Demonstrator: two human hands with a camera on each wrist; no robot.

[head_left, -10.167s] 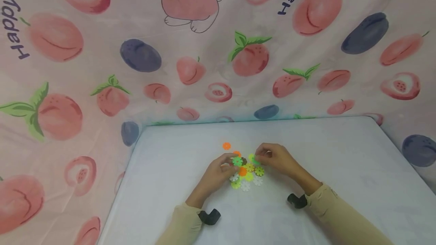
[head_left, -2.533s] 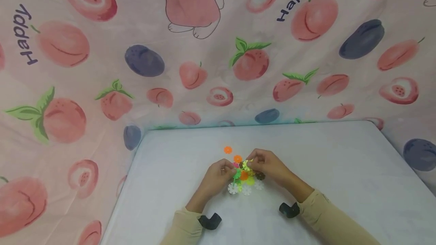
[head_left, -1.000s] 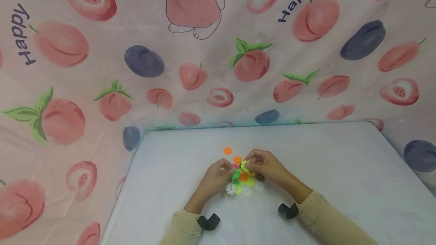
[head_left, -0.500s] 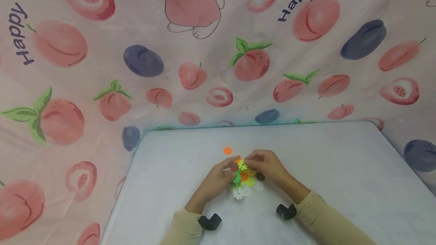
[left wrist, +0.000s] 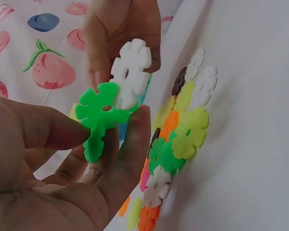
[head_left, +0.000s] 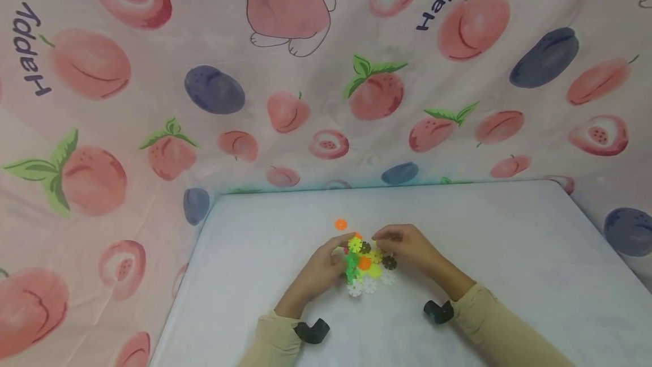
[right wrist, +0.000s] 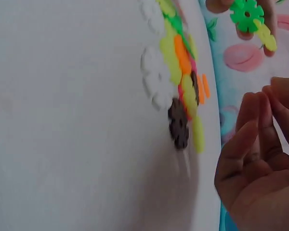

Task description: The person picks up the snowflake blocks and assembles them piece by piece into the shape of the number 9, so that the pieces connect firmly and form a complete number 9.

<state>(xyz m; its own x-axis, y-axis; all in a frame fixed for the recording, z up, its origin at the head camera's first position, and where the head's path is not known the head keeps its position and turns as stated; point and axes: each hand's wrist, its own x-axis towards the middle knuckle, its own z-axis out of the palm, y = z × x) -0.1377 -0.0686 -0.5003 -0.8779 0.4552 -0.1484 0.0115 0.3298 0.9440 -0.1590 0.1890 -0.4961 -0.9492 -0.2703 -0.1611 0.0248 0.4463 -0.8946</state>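
Note:
My left hand (head_left: 321, 268) pinches a cluster of joined flower-shaped plastic building discs between thumb and fingers. In the left wrist view, green discs (left wrist: 100, 107) are slotted together with a white disc (left wrist: 135, 60). A yellow disc (right wrist: 266, 36) joins the green one (right wrist: 247, 14) in the right wrist view, and it shows at the cluster's far end in the head view. Just right of the cluster is my right hand (head_left: 410, 245), its fingers loosely bent, fingertips close together, with nothing visible between them. Below lies a pile of loose discs, partly hidden by the hands.
The pile on the white table (head_left: 499, 231) includes a dark brown disc (head_left: 389, 262), an orange disc (head_left: 364, 263) and white discs (head_left: 388, 276). One orange disc (head_left: 340, 224) lies apart at the back. A fruit-print cloth (head_left: 305, 101) hangs behind the table.
Earlier my right hand held the yellow disc against the left hand's green ones. Now the yellow disc stays on the cluster, and my right hand has let go and moved right.

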